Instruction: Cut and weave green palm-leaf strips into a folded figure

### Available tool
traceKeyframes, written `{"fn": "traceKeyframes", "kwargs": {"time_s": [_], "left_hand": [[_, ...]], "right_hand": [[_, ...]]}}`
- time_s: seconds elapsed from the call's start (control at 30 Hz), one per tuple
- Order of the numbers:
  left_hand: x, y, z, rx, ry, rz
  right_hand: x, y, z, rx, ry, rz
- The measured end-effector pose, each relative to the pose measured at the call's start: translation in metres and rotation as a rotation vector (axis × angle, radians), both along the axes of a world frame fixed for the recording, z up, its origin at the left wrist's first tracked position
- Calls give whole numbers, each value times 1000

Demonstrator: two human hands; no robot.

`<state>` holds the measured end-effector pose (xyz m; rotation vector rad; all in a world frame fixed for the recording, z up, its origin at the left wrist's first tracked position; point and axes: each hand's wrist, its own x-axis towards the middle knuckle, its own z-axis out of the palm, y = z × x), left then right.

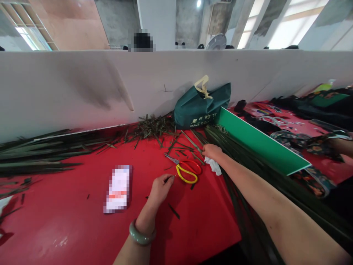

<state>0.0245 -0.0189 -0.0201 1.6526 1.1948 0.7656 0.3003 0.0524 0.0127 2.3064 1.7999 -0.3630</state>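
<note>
My left hand (160, 189), with a pale green bangle at the wrist, is closed in a pinch over the red table. What its fingertips hold, if anything, is too small to make out. Just beyond it lie scissors (190, 173) with one red and one yellow handle, blades pointing up-left. My right hand (213, 151) reaches past the scissors, its fingers closed on the end of a narrow green leaf strip (193, 141). A crumpled white tissue (213, 166) is right under that hand. Long dark green leaves (248, 158) run beneath my right forearm.
A phone (118, 189) lies on the red table (82, 228). Leaf scraps (154, 127) are heaped by the white partition (82, 84), beside a green bag (202, 105). More long leaves (46, 151) lie left. A green divider (261, 147) stands right; another person's arm (342, 145) is beyond it.
</note>
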Motion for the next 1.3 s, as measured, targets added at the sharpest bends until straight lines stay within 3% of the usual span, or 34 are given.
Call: {"fn": "traceKeyframes", "kwargs": {"time_s": [0.3, 0.5, 0.6, 0.73, 0.93, 1.03, 1.13, 1.2, 1.3], "left_hand": [[1, 0, 6, 13, 38, -3], [2, -1, 7, -22, 1, 6], [2, 0, 4, -17, -25, 7], [1, 1, 0, -7, -30, 7], [1, 2, -1, -31, -74, 39], [-1, 2, 3, -71, -199, 112], [-4, 2, 7, -130, -398, 242], [-7, 2, 10, -166, -515, 297], [-12, 1, 15, -233, -635, 245]], "right_hand": [[5, -5, 5, 125, 104, 46], [8, 1, 30, 275, 241, 122], [5, 4, 45, 447, 438, 119], [-4, 8, 75, 723, 747, 94], [-17, -6, 151, 1199, 1139, 121], [-33, -21, 174, 1191, 1354, 120], [-65, -32, 160, 934, 1591, 53], [-94, -36, 129, 681, 1744, -39], [-137, -42, 70, 391, 1888, -176]]}}
